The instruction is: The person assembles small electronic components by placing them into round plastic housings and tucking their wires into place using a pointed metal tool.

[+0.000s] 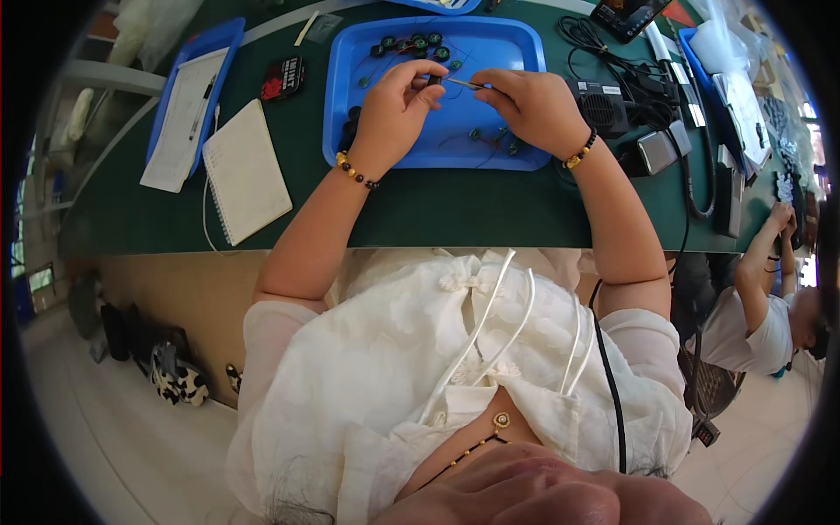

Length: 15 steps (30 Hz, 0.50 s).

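Note:
My left hand point(404, 105) is closed, pinching a small dark cylindrical part point(433, 80) between thumb and fingertips. In my right hand point(541, 109), also closed, is a thin pointed metal tool point(465, 84), whose tip reaches toward that part. Too little of the tool shows to tell its exact kind. Both hands are over a blue plastic tray point(516, 48). Several small round dark-and-green parts with thin wires point(424, 42) lie along its far side. More wired parts point(499, 138) rest at the near right, and dark pieces point(350, 127) are partly hidden by my left wrist.
On the green table, a spiral notebook point(249, 171), a red-and-black tin point(283, 79) and a blue tray of papers point(232, 39) lie leftward. Rightward are a black boxy device point(600, 107), tangled black cables point(643, 83) and a grey box point(658, 150). Another person point(757, 324) sits far right.

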Tool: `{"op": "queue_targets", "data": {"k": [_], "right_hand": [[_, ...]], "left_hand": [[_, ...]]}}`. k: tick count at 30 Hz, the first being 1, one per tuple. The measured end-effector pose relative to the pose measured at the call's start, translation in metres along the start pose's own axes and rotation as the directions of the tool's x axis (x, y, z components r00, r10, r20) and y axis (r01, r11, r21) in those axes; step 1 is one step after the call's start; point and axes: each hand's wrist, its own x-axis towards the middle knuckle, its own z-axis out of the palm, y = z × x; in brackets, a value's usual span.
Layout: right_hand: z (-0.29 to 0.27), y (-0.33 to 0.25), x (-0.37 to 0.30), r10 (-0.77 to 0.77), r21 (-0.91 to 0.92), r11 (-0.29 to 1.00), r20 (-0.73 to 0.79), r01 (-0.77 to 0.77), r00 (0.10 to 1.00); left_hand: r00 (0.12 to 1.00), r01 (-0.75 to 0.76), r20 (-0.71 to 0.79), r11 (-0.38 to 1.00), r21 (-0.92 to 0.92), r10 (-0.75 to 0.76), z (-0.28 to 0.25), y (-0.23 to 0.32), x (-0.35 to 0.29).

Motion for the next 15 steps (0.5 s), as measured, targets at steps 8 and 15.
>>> {"op": "queue_targets", "data": {"k": [8, 15], "right_hand": [[-0.001, -0.008, 0.001, 0.068, -0.086, 0.993, -0.123, -0.079, 0.990], [-0.006, -0.025, 0.003, 0.343, 0.588, 0.776, -0.094, -0.226, 0.934]], "left_hand": [[0.997, 0.041, -0.029, 0.833, -0.552, -0.068, -0.009, 0.006, 0.006], [0.970, 0.226, 0.216, 0.724, -0.651, -0.109, -0.009, 0.010, -0.001]]}}
